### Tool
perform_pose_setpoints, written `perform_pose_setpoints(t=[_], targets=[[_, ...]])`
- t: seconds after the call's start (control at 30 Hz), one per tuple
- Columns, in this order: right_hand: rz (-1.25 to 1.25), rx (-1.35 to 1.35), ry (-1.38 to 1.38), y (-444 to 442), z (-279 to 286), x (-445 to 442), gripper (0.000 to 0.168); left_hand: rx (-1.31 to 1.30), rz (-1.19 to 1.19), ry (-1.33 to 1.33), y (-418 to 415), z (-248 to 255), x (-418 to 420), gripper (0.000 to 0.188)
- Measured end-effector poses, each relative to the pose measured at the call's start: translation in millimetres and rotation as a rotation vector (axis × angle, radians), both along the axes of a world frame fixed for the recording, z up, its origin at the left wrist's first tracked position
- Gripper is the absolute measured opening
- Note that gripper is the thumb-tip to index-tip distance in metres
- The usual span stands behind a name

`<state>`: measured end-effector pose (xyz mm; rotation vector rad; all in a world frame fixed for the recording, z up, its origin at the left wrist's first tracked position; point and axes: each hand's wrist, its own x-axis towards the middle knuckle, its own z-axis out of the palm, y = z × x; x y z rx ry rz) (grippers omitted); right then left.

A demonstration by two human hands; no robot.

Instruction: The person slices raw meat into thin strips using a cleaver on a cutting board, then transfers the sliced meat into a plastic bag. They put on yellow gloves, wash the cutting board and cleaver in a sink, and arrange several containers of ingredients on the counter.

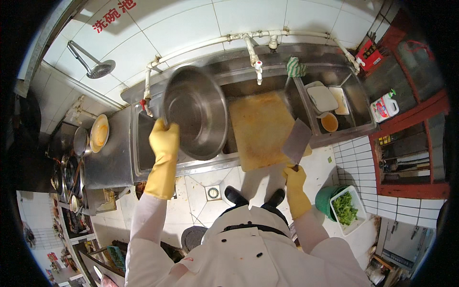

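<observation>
Both hands wear yellow rubber gloves. My left hand grips the near-left rim of a large round metal basin, which is tilted over the left part of the sink. My right hand is closed on the handle of a cleaver, its broad blade pointing away from me over the right edge of a stained cutting board. The board lies across the middle sink basin and juts past the sink's front edge. Above it hangs a tap with a white handle.
Stacked white dishes and an orange-brown bowl lie in the right sink basin. A green-striped cloth hangs on the divider. A pump bottle stands right of the sink. On the floor, a white basket of greens rests against a green bucket.
</observation>
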<state>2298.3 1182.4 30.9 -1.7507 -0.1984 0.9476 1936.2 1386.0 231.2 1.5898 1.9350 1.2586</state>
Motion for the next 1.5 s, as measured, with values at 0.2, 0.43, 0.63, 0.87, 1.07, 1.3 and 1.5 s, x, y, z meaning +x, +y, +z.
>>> perform_pose_setpoints(t=[0.2, 0.43, 0.63, 0.87, 1.07, 1.3, 1.5], targets=[[0.124, -0.071, -0.009, 12.2, -31.1, 44.6, 0.023, -0.264, 0.458, -0.716, -50.5, -58.2, -86.0, 0.013], [0.47, -0.166, -0.127, 53.0, -38.9, 19.0, 0.022, -0.178, 0.517, -0.967, -77.6, -136.6, -113.6, 0.015], [0.484, -0.265, -0.045, 56.7, 15.0, -4.9, 0.02, -0.181, 0.767, -1.142, -61.6, -212.2, -135.7, 0.024], [0.619, -0.202, 0.169, 119.0, 36.4, 16.7, 0.011, -0.241, 0.787, -1.296, 2.5, -318.8, -123.0, 0.039], [0.413, -0.338, 0.224, 212.4, 7.2, 1.4, 0.011, -0.653, 0.35, -1.105, -53.2, -284.4, -115.4, 0.046], [0.903, -0.382, -0.022, 296.9, -108.0, 45.5, 0.015, -0.725, 0.362, -0.821, -278.5, -225.4, -101.9, 0.054], [1.605, -0.322, -1.644, 315.0, -158.0, 78.1, 0.021, -0.854, 1.004, -0.874, -529.3, -265.2, -126.1, 0.047]])
